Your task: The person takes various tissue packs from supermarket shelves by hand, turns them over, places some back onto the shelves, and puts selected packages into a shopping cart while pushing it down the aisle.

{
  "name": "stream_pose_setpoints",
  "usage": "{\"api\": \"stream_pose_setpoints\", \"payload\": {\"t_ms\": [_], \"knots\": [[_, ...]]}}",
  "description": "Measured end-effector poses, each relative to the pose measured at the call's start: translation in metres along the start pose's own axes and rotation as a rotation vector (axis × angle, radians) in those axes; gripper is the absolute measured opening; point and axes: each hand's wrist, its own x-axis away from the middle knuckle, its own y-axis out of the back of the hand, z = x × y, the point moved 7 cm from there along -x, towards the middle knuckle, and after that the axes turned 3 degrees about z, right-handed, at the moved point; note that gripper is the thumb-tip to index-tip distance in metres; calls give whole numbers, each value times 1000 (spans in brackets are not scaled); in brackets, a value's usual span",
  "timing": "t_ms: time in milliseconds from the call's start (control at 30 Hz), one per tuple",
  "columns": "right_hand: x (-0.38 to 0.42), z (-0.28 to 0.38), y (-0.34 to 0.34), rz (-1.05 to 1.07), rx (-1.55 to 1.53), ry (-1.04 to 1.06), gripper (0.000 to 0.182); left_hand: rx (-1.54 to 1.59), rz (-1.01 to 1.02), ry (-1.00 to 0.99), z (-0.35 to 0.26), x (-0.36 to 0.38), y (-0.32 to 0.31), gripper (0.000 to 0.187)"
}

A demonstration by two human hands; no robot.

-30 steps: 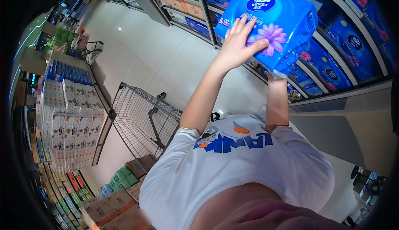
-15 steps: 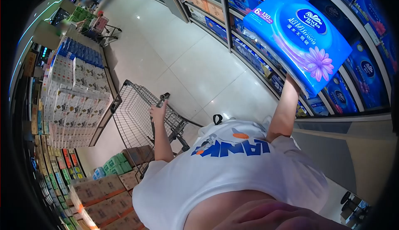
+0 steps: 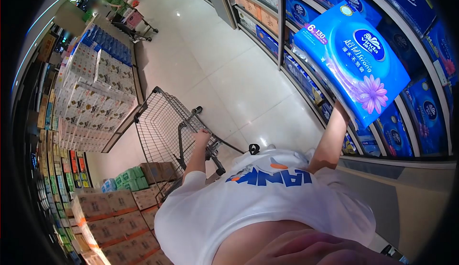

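Note:
A blue multi-pack of Vinda tissues (image 3: 354,64) with a purple flower print is held up in front of the shelves on the right. My right hand (image 3: 340,109) supports it from its lower edge; the fingers are hidden behind the pack. My left hand (image 3: 202,135) is closed in a loose fist beside the handle of a wire shopping cart (image 3: 162,126). It appears apart from the handle, and nothing shows in it. The cart's basket looks bare where its mesh can be seen through.
Shelves (image 3: 282,26) full of tissue packs line the right side. At left stand a stack of white packs (image 3: 95,107) and brown cartons (image 3: 114,217) with green packs. Farther down the tiled aisle (image 3: 224,73) is another cart (image 3: 136,23) with a person near it.
My left hand has come off the cart handle and moved right, its fingers now curled. The tissue pack has shifted slightly down and right in view, as the whole scene shifts.

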Motion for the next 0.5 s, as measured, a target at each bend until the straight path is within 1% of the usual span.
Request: {"api": "stream_pose_setpoints", "payload": {"t_ms": [33,67,133,167,233,267,300,333,400,433,500], "knots": [[0,-1,-4,45,324,120,51,-52,-34,-40,-1,-12,-14,15],[0,-8,-4,101,492,190,54,-108,-70,-80,0,-25,-28,16],[3,-25,-4,177,818,362,62,-77,79,-109,-36,-31,-35,18],[-6,-32,1,211,238,31,68,-49,81,-80,-46,-39,-43,21],[-9,1,-13,242,-220,-237,71,-8,88,-52,-70,-48,-58,23],[-8,18,-19,213,-434,-374,73,6,113,-35,-89,-45,-60,27],[-7,44,-23,99,-564,-464,70,19,140,-18,-107,-44,-63,31],[-9,45,-21,61,-606,-503,68,26,141,-21,-126,-44,-64,31],[-11,47,-16,-24,-692,-578,65,-5,160,18,-152,-38,-74,46],[-14,45,-15,16,-662,-568,63,6,161,20,-164,-31,-78,46],[-18,45,-14,74,-611,-545,62,138,123,44,-180,-19,-84,62]]}}
